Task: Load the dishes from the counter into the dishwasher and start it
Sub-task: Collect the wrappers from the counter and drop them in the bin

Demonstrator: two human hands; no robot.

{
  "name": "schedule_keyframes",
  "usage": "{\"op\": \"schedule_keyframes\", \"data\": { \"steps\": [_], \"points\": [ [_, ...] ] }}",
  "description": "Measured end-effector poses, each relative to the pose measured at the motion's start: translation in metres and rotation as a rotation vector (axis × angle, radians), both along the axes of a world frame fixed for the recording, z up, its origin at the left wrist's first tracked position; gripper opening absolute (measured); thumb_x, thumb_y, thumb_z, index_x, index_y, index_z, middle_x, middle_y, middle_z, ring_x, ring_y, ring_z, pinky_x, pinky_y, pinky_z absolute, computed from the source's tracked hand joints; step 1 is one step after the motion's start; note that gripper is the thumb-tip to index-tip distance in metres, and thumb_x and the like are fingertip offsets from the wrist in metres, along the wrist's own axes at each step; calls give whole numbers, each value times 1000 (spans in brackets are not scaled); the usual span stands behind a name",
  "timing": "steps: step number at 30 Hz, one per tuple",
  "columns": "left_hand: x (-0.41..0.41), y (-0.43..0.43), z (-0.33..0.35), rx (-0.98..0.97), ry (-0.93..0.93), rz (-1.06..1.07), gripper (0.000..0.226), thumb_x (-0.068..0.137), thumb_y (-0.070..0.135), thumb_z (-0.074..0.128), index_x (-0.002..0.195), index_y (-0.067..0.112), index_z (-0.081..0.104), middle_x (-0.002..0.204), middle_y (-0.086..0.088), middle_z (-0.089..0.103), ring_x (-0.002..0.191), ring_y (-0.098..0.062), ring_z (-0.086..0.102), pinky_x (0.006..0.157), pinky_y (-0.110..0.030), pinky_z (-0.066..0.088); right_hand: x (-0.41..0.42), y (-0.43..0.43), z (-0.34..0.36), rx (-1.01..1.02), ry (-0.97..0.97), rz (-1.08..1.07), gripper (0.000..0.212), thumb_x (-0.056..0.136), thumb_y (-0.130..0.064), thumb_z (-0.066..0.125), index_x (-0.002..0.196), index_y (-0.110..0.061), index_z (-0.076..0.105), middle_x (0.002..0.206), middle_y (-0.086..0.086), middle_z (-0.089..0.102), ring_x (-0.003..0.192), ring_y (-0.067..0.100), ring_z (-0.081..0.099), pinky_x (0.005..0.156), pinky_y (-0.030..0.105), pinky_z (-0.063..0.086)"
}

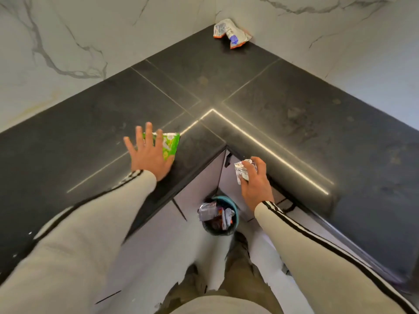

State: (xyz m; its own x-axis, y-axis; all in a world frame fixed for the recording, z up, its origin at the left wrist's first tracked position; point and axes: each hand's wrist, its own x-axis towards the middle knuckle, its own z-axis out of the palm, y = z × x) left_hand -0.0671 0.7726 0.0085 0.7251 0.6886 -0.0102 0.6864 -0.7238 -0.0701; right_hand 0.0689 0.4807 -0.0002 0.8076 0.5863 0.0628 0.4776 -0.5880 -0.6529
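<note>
No dishes or dishwasher show in the head view. On the dark L-shaped counter (226,73) my left hand (149,152) lies flat with fingers spread on a green snack wrapper (171,143) near the inner corner edge. My right hand (254,180) grips a crumpled silver wrapper (241,172) in the air in front of the counter edge, above and to the right of a small teal bin (233,207) on the floor. The bin holds several crumpled wrappers.
A crumpled white and orange wrapper (231,34) lies in the far corner of the counter against the marble wall (68,41). White cabinet fronts (199,184) stand below the counter. My legs are at the bottom of the view.
</note>
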Motion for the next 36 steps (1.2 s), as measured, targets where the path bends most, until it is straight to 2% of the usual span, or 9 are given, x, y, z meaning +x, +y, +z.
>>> {"op": "schedule_keyframes", "data": {
  "steps": [4, 7, 11, 15, 20, 24, 28, 32, 36],
  "points": [
    [-21, 32, -9, -303, 124, 49, 66, 93, 58, 49, 151, 36, 28, 162, 0, 16, 145, -39, 17, 111, -65, 23, -46, -6, -17, -19, 90, 16, 32, 95, -18, 58, 124, -26, 50, 146, -13, 24, 105, 12, 47, 99, 32, 47],
    [-18, 19, -15, -298, -50, -24, 41, 95, 30, 54, 134, 20, 56, 141, -9, 48, 121, -41, 46, 100, -53, 44, -67, -25, -28, -41, 151, 9, 30, 97, -25, 57, 126, -28, 51, 139, -18, 31, 104, 8, 47, 101, 31, 46],
    [-30, -39, -20, -235, -316, -294, 20, 87, 7, 62, 105, 6, 72, 113, -14, 67, 103, -38, 59, 85, -45, 52, -71, -53, -37, -112, 74, 35, 32, 95, -27, 58, 126, -26, 54, 147, -6, 34, 121, 20, 48, 102, 36, 46],
    [-46, -129, -42, -203, -371, -690, 26, 74, 0, 74, 100, 5, 73, 109, -13, 70, 100, -33, 62, 87, -40, 54, -60, -79, -49, -147, 86, -18, 41, 92, -24, 63, 132, -17, 55, 148, 0, 39, 128, 25, 45, 104, 39, 44],
    [-69, -203, -110, -372, -198, -511, 15, 82, 6, 74, 96, 5, 71, 118, -16, 65, 99, -38, 63, 77, -45, 57, -49, -112, -96, -208, 211, -28, 45, 89, -18, 68, 131, -10, 52, 154, 4, 30, 113, 30, 56, 97, 34, 45],
    [-74, -225, -190, -489, -14, -325, 32, 99, 27, 52, 126, 12, 61, 147, -10, 41, 112, -36, 55, 82, -42, 52, -45, -121, -162, -179, 226, -33, 43, 84, -6, 66, 125, -6, 52, 134, 9, 39, 101, 34, 61, 91, 32, 46],
    [-58, -225, -276, -579, 68, -162, 43, 99, 37, 41, 138, 20, 39, 131, -5, 51, 100, -33, 60, 80, -40, 52, -44, -109, -249, -205, 222, -41, 44, 83, -9, 65, 124, -9, 48, 131, 8, 39, 90, 35, 63, 79, 37, 51],
    [-20, -219, -363, -484, 213, -251, 47, 97, 19, 52, 141, 10, 42, 140, -12, 45, 108, -32, 58, 91, -41, 52, -26, -81, -346, -244, 196, 18, 43, 83, -14, 66, 122, -9, 47, 127, 8, 41, 97, 33, 61, 80, 39, 54],
    [15, -205, -466, -314, 296, -415, 46, 92, 19, 55, 139, 16, 51, 146, -13, 38, 129, -36, 41, 108, -44, 39, 1, -49, -446, -218, 195, -3, 42, 84, -13, 66, 121, -8, 47, 127, 10, 42, 99, 33, 61, 84, 38, 53]
  ]
}}
